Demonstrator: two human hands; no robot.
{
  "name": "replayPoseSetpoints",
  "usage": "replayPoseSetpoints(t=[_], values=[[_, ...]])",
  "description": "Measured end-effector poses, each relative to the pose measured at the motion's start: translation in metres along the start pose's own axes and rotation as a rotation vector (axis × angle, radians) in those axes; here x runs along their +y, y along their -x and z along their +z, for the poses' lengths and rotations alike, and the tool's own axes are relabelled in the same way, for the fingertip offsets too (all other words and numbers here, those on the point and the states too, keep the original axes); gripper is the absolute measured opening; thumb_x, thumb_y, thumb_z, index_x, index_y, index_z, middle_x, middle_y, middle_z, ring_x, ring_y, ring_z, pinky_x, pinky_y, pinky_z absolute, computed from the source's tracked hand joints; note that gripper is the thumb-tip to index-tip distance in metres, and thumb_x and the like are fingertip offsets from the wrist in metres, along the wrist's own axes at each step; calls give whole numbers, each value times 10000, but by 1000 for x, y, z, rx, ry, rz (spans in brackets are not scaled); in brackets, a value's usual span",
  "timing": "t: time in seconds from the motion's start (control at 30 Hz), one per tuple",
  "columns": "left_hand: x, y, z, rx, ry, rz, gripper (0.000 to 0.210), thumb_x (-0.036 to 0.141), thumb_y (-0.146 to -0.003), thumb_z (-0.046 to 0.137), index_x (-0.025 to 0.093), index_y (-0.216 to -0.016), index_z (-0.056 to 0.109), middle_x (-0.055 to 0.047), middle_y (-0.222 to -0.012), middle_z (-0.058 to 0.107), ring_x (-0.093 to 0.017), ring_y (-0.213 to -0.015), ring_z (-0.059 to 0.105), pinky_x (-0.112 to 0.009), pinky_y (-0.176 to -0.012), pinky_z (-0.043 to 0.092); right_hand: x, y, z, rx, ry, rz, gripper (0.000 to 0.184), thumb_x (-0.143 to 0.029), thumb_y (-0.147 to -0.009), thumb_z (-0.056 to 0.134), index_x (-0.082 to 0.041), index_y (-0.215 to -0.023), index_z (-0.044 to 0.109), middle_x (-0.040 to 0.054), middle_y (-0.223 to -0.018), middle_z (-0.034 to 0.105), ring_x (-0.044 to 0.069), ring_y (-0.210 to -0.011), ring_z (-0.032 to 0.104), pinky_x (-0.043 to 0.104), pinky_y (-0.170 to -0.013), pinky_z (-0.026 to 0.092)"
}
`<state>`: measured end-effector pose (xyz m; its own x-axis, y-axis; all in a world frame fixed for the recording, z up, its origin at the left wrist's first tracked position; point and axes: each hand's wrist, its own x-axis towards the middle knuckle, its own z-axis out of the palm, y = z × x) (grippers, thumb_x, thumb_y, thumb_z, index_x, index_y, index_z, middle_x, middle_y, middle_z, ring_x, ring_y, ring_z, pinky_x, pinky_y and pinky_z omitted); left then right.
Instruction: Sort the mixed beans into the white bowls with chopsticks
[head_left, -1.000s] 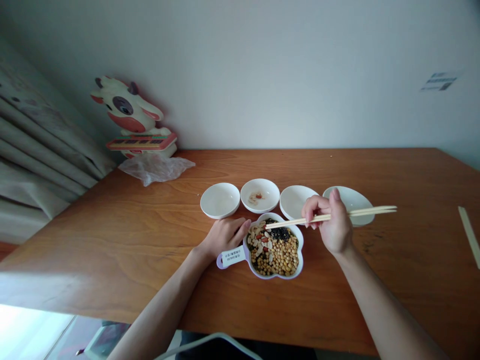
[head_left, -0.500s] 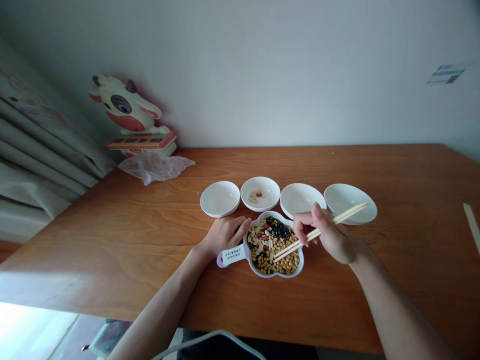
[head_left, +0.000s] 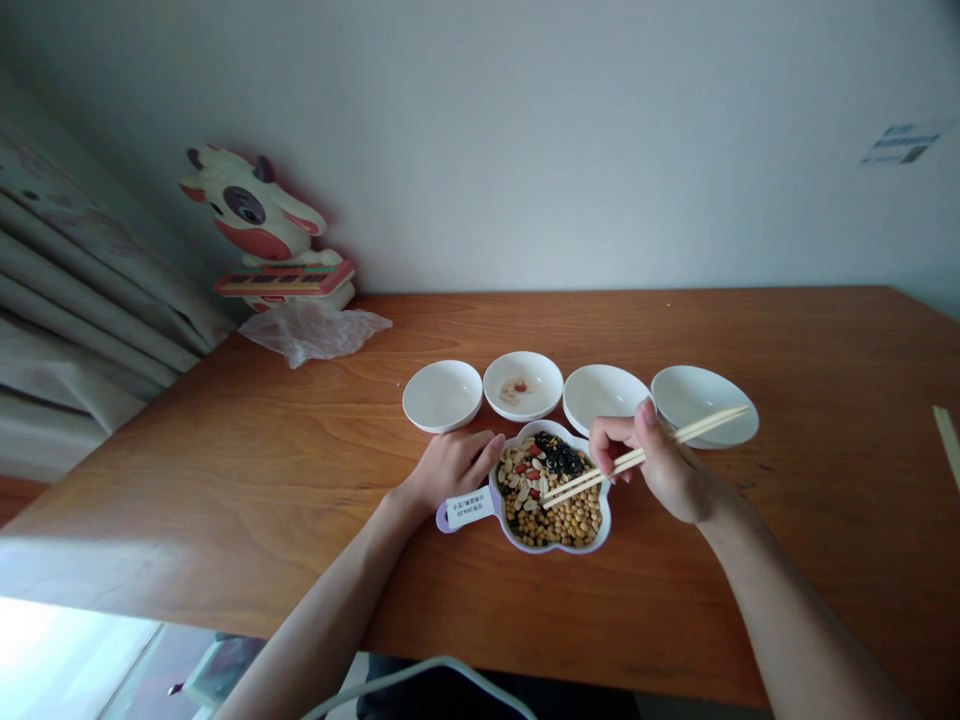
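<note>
A flower-shaped bowl with a lilac handle and a white label holds peanuts, yellow soybeans and dark seeds or beans. My left hand has its fingers curled beside the bowl's left side, thumb at the rim; the fingertips are partly hidden. A pair of wooden chopsticks is gripped in my right hand. Their tips are close together among the peanuts and soybeans near the bowl's middle. Whether a piece sits between the tips, I cannot tell.
Behind the bowl stand a white bowl at left, a second white bowl with reddish peanut bits, a third white bowl and a fourth white bowl. A cow toy keyboard and clear plastic bag are at back left.
The chopstick tips have shifted slightly up and left within the bowl, from the soybeans toward the peanuts. My left hand stays at the rim. The whole view has shifted a little.
</note>
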<state>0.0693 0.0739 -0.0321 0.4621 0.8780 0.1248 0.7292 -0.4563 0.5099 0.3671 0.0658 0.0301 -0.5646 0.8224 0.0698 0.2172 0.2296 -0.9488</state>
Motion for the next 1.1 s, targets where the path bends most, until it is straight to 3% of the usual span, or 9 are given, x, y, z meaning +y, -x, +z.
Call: replayPoseSetpoints(t=[0.37,0.5,0.63,0.77,0.97,1.1], values=[[0,0,0,9,11,10,529,445,-1109,330,175,-705,538,-16,-667,606,-120,-591,496,-291,-616,332,-6,0,3,-62,131,-46,723,-632,-1061,97,-200,-716,564,23,-685,561,153,-641,515,307,-625,414],[1,-1,-1,2,15,6,521,439,-1108,337,176,-711,546,-17,-671,611,-123,-596,507,-289,-615,335,-6,-1,6,10,92,-47,674,-579,-1087,211,-192,-683,586,18,-658,585,138,-632,547,295,-624,424],[1,-1,-1,9,4,12,511,432,-1104,348,176,-715,558,-23,-682,626,-128,-608,517,-290,-623,335,-2,-1,6,106,-8,-63,744,-622,-1070,171,-197,-624,587,23,-594,565,140,-567,517,310,-566,391],[1,0,-1,4,9,9,506,430,-1104,349,177,-710,541,-19,-672,616,-125,-605,508,-285,-624,339,3,-3,5,308,-141,-117,786,-676,-1040,145,-218,-594,601,44,-553,548,166,-538,485,341,-547,364],[1,0,-2,4,19,16,498,430,-1105,344,181,-711,521,-18,-681,617,-126,-612,504,-288,-634,353,4,-11,9,855,-175,-209,763,-726,-993,197,-243,-536,571,71,-515,500,195,-504,475,367,-517,347],[0,0,-2,-10,22,9,503,444,-1106,334,184,-718,520,-20,-687,620,-128,-616,520,-285,-650,377,11,-13,13,981,-109,-227,745,-709,-998,216,-243,-556,593,79,-535,532,201,-510,488,369,-510,327]])
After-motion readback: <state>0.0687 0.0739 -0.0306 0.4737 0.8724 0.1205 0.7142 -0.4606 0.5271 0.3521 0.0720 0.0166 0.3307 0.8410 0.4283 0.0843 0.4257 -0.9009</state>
